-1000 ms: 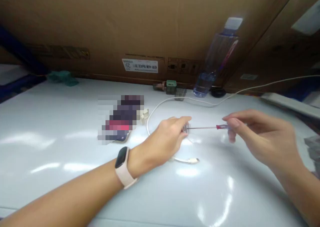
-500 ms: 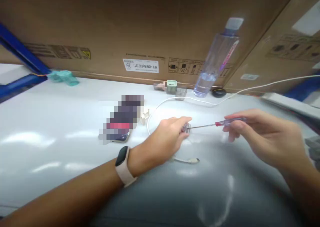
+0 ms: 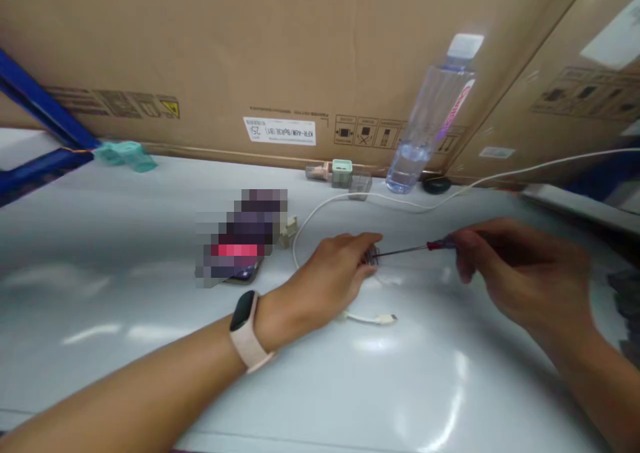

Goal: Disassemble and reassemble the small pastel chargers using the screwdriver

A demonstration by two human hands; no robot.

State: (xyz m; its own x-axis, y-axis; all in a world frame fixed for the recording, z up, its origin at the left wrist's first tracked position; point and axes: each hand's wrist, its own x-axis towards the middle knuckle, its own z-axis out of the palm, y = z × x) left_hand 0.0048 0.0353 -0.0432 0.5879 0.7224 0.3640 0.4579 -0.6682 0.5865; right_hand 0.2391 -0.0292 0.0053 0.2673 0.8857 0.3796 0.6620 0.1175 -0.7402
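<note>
My left hand [image 3: 333,273] rests on the white tabletop, its fingers closed round a small clear plastic piece [image 3: 371,255] whose exact kind I cannot make out. My right hand [image 3: 520,273] grips a thin screwdriver [image 3: 407,250] by its handle, which the fingers mostly cover. The shaft points left, almost level, and its tip meets the open end of the clear piece. Below my left hand lies a white cable plug [image 3: 385,319] on the table.
A phone [image 3: 245,240], blurred out, and a cream plastic part [image 3: 289,230] lie left. Behind are a green-topped connector [image 3: 342,172], a clear cover [image 3: 360,185], a water bottle [image 3: 427,120], a black object [image 3: 437,184] and cardboard boxes [image 3: 210,40]. A white cable [image 3: 390,202] curves across.
My right hand's fingers have slid along the screwdriver handle and curl in closer, covering more of it. The left hand and the clear piece stay in place.
</note>
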